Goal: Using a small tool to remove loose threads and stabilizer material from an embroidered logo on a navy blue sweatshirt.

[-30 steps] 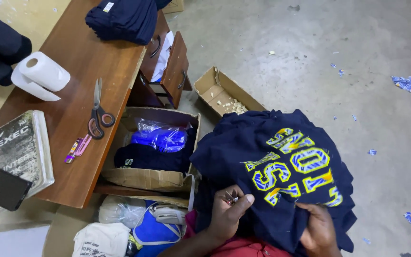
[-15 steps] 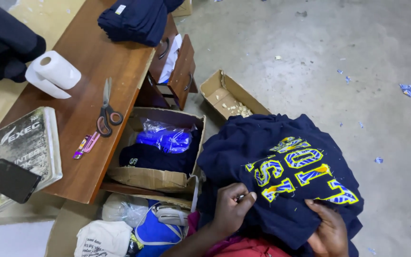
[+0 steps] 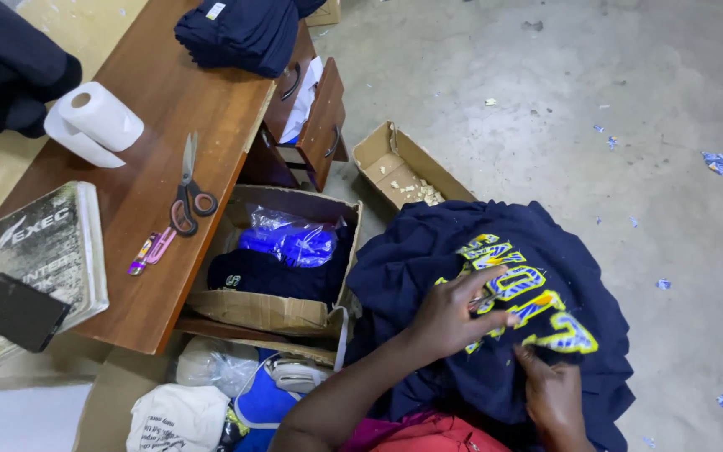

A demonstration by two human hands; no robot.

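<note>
A navy garment [image 3: 428, 251] with yellow and blue lettering [image 3: 537, 305] lies bunched over my lap at the lower right. My left hand [image 3: 449, 316] rests on top of it, fingers pinched at the lettering. My right hand [image 3: 556, 395] grips the cloth just below the letters, thumb on top. Whether the left fingers also hold a small tool is too small to tell.
A wooden desk [image 3: 211, 109] on the left carries scissors [image 3: 184, 191], a paper roll [image 3: 94, 121], a book [image 3: 43, 251] with a dark phone [image 3: 17, 311], a pen [image 3: 151, 251] and folded navy clothes [image 3: 244, 33]. Beside it stand an open drawer [image 3: 321, 117], a carton of clothes [image 3: 269, 310], a small box [image 3: 387, 159] and bags [image 3: 177, 414].
My left hand has moved up and right from the garment's lower edge onto the lettering. The garment has been shifted and turned a little. The right hand stays low on the cloth.
</note>
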